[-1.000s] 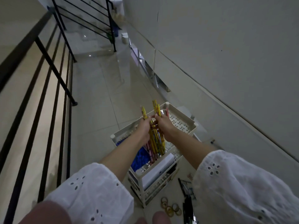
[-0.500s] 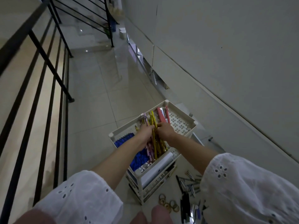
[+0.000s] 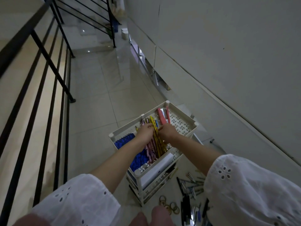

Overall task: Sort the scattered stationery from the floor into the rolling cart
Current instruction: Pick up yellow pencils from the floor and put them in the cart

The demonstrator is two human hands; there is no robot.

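1. The rolling cart [image 3: 182,110], white and tiered, stands on the tiled floor [image 3: 97,88] in the lower centre of the frame.
2. A bundle of yellow and pink pencils [image 3: 156,144] lies in its top tray, between a blue spiral notebook [image 3: 125,142] and a pink stapler [image 3: 161,117].
3. The left hand [image 3: 145,133] lies on the bundle, fingers curled over it.
4. The right hand [image 3: 168,132] meets it from the other side, fingers narrow, pinching the yellow pencils.
5. Pens [image 3: 193,185] and small rings [image 3: 170,205] lie scattered on the floor at lower right, beside the cart.
6. A black railing [image 3: 48,62] runs along the left.
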